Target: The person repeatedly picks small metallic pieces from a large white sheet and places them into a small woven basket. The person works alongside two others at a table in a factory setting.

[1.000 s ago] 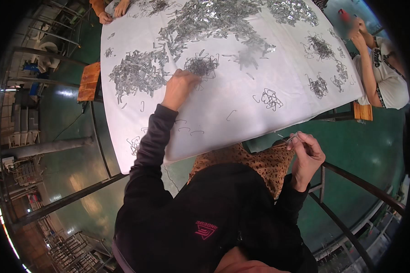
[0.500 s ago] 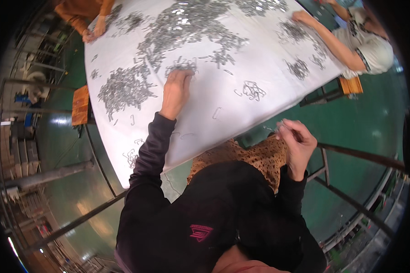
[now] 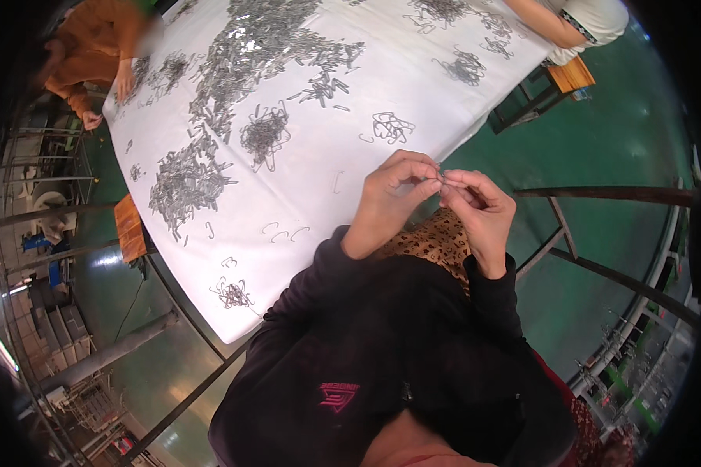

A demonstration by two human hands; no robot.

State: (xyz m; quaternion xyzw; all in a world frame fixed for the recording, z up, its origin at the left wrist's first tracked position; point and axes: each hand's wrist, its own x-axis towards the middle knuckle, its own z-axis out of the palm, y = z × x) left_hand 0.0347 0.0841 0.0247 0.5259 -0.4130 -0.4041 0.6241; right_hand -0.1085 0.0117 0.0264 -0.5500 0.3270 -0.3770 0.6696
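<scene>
My left hand (image 3: 393,198) and my right hand (image 3: 479,214) meet in front of me, just off the near edge of the white-covered table (image 3: 304,179). Both pinch a small metal piece (image 3: 442,177) between their fingertips; the fingers hide most of it. Beyond my left hand, a small group of bent wire hooks (image 3: 392,127) lies on the cloth. Farther left sits a denser pile of wire hooks (image 3: 265,134). A large spread of small grey metal pieces (image 3: 249,50) covers the table's far part, and another heap (image 3: 187,180) lies at the left.
Loose hooks (image 3: 279,232) and a tangled hook pile (image 3: 231,293) lie near the front left corner. One person in a brown sleeve (image 3: 97,47) works at the far left, another in a white top (image 3: 596,19) at the far right. Wooden stools (image 3: 572,78) (image 3: 130,226) flank the table.
My left hand has come back from the hook pile on the table to meet my right hand, which has moved slightly up and left. The view has shifted, too.
</scene>
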